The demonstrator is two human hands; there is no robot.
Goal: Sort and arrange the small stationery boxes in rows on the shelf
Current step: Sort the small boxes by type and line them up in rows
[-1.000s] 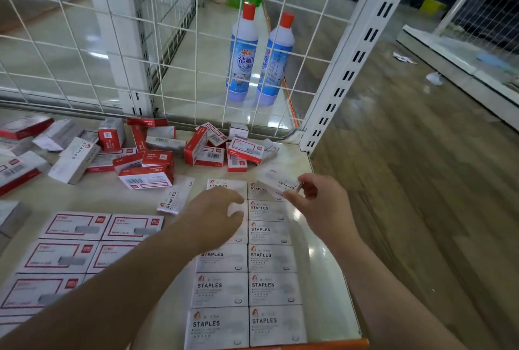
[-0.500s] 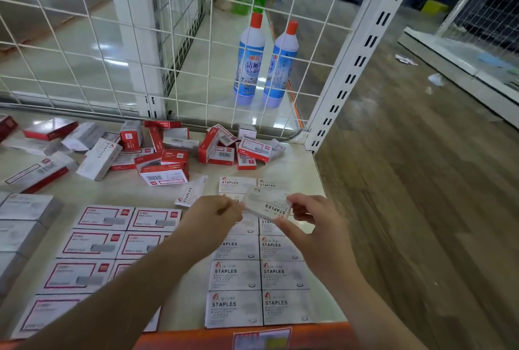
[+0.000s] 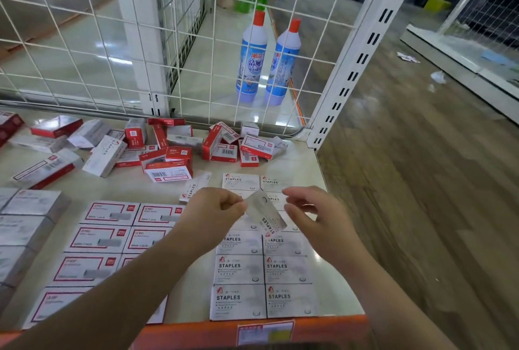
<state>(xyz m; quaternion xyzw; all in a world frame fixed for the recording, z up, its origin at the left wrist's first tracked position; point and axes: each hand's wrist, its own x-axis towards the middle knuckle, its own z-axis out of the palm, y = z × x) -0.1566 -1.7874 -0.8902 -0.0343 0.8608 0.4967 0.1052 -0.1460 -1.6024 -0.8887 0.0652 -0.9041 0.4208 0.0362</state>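
My left hand [image 3: 216, 209] pinches one corner of a small white STAPLES box [image 3: 265, 214], which hangs tilted above the shelf [image 3: 314, 169]. Just right of that box is my right hand [image 3: 311, 217], fingers loosely curled, with a small gap between them and the box. Under both hands lie two neat columns of white STAPLES boxes [image 3: 238, 268], flat and label up. Left of them are rows of red-framed boxes [image 3: 106, 240]. A loose pile of red and white boxes [image 3: 168, 153] lies along the back of the shelf. One white box [image 3: 193, 186] lies askew beside the columns.
Grey boxes [image 3: 25, 231] are stacked at the shelf's left edge. A white wire mesh panel [image 3: 84, 54] closes the back, with two blue bottles [image 3: 252, 60] behind it. A slotted upright [image 3: 354, 68] marks the right corner. The orange front edge [image 3: 196, 332] carries a label.
The white box was in my right hand at the far end of the columns. It came nearer and turned, and my left hand now pinches it while the right has let go.
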